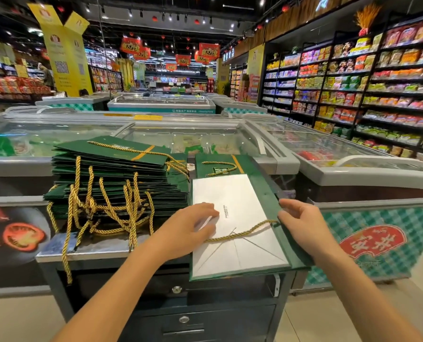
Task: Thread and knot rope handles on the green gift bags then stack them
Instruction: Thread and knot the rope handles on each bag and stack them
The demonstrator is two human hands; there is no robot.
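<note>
Left hand (190, 225) pressed on white lining of green bag (267, 193), fingers bent; gold rope (242, 233) runs under palm, grip on it not determinable. Right hand (301, 223) pinches bag's green edge where rope ends. Bag flat on metal cabinet (107, 245), beside finished stack (111, 174).

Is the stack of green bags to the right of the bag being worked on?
No, the stack of green bags lies left of that bag.

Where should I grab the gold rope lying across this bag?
Pinch the rope near its left end, from the left with the left hand: that end lies loose on the bag, while the right end meets the green edge by the right hand.
</note>
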